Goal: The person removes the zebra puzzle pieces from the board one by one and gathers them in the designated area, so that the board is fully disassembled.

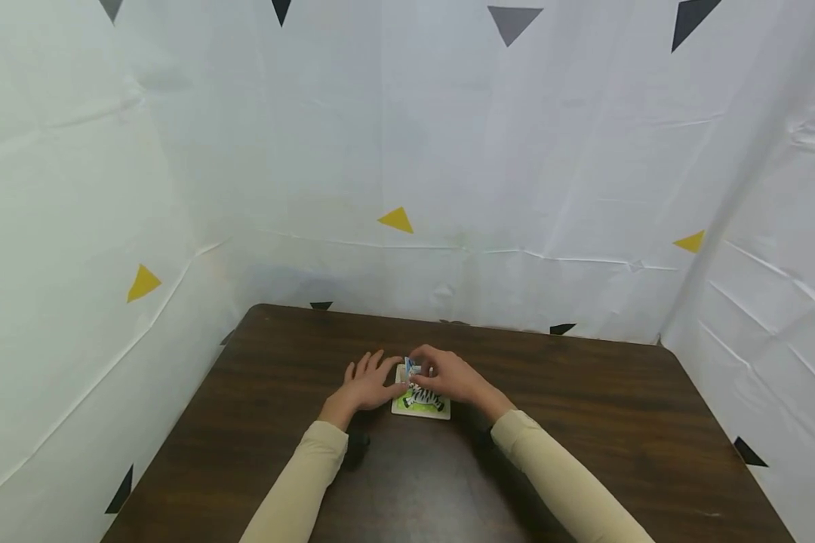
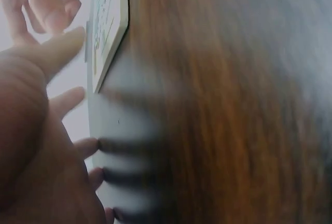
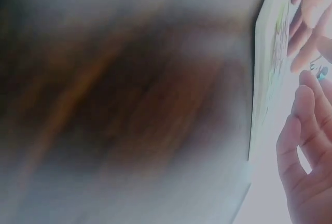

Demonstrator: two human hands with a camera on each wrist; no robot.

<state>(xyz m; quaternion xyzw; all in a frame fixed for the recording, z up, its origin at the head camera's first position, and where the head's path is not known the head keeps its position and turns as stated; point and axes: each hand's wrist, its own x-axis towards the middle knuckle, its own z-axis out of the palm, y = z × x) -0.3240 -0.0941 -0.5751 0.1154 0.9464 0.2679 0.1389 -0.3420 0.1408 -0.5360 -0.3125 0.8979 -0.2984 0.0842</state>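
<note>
A small square board (image 1: 422, 411) with a zebra on green lies flat on the dark table; it looks like a picture puzzle. My right hand (image 1: 448, 375) is over its upper right part and pinches a small blue-and-white piece (image 1: 408, 366) between thumb and forefinger. The piece stands tilted above the board's upper left. My left hand (image 1: 367, 386) is at the board's left side, its fingers spread and fairly straight, thumb pointing at the piece. Whether that thumb touches the piece I cannot tell. In the right wrist view part of the piece (image 3: 322, 71) shows beyond the right fingertips.
The brown wood-grain table (image 1: 584, 452) extends around the board on all sides. White sheeting (image 1: 448, 151) with yellow, black and grey triangles hangs behind the table and along both sides. Shadows fall under both wrists.
</note>
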